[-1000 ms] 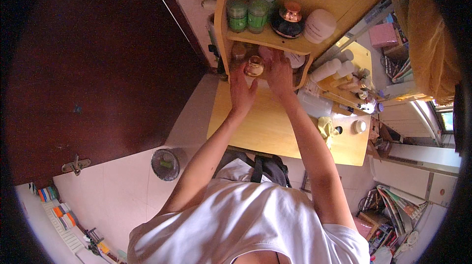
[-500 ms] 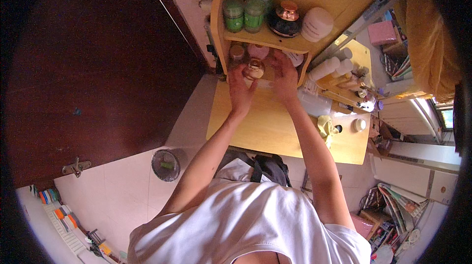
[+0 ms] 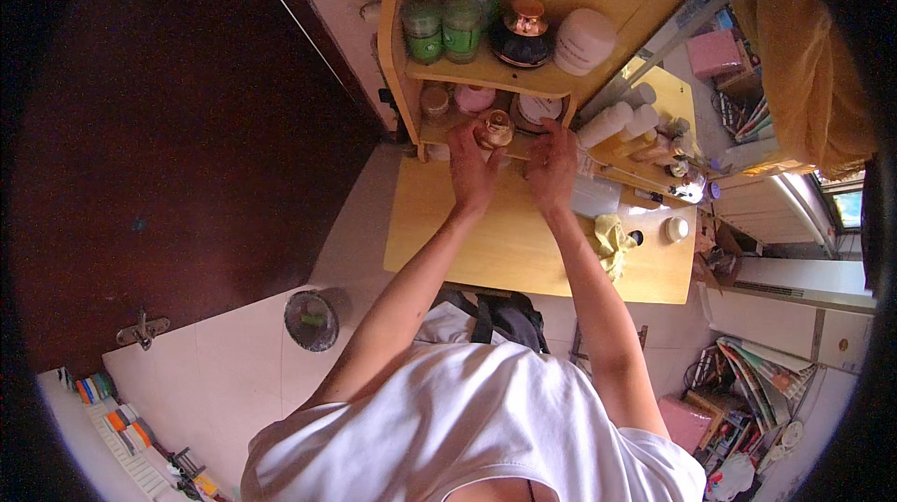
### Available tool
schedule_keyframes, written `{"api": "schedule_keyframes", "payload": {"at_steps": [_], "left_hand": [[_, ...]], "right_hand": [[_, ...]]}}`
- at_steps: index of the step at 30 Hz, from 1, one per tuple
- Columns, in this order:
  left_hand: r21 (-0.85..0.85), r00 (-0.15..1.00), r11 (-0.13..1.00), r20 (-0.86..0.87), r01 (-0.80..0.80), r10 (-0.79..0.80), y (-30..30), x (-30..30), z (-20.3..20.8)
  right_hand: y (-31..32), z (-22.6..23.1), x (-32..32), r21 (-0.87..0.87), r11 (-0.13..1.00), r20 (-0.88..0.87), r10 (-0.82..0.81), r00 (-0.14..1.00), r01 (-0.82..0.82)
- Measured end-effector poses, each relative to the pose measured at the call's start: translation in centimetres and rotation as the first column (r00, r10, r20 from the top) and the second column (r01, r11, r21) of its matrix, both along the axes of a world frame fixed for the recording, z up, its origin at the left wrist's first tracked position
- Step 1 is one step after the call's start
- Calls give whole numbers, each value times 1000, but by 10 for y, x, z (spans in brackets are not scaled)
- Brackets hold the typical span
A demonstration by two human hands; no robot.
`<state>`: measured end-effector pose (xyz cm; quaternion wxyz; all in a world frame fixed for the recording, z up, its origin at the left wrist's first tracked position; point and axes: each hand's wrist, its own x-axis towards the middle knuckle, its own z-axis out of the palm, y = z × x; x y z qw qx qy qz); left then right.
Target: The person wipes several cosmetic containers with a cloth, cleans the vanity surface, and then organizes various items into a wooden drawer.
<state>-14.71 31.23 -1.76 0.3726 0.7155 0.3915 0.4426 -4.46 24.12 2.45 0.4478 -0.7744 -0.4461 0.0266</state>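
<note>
My left hand (image 3: 472,170) is closed around a small jar with a shiny gold lid (image 3: 495,130), at the front of the lower shelf compartment. My right hand (image 3: 553,166) is a short way to the right, its fingers bent and apart at the compartment's front edge. Just beyond those fingertips stands a round container with a white lid (image 3: 540,110); whether they touch it I cannot tell. Behind the gold-lidded jar sit a pink jar (image 3: 475,98) and a small brownish-lidded jar (image 3: 434,100).
The upper shelf (image 3: 486,72) holds two green jars (image 3: 462,28), a dark jar with a copper lid (image 3: 521,35) and a white tub (image 3: 586,41). On the wooden tabletop (image 3: 448,231) lie a yellow cloth (image 3: 612,245) and a small white jar (image 3: 676,229). A mirror is at the right.
My right hand has drawn back out of the lower compartment, uncovering the white-lidded container. My left hand stays on the gold-lidded jar. The whole view has shifted slightly.
</note>
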Motion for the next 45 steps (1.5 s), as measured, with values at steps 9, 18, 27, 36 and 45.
{"api": "schedule_keyframes", "payload": {"at_steps": [9, 18, 27, 36, 45], "left_hand": [[109, 989, 994, -147, -1, 18, 1, -12, 2], [26, 994, 998, -100, 56, -53, 4, -10, -2], [46, 984, 998, -175, 50, -41, 7, -12, -6], [50, 923, 999, -385, -1, 20, 1, -14, 39], [185, 948, 966, -231, -178, 219, 6, -22, 3]], "right_hand": [[8, -8, 8, -27, 999, 119, 24, 993, -21], [5, -4, -7, -21, 998, -172, -66, 983, 63], [7, -12, -11, -71, 995, -238, -90, 967, 76], [6, -6, -12, 27, 1000, -328, -2, 945, 12], [9, -47, -4, -1, 1000, -214, 5, 977, -6]]}}
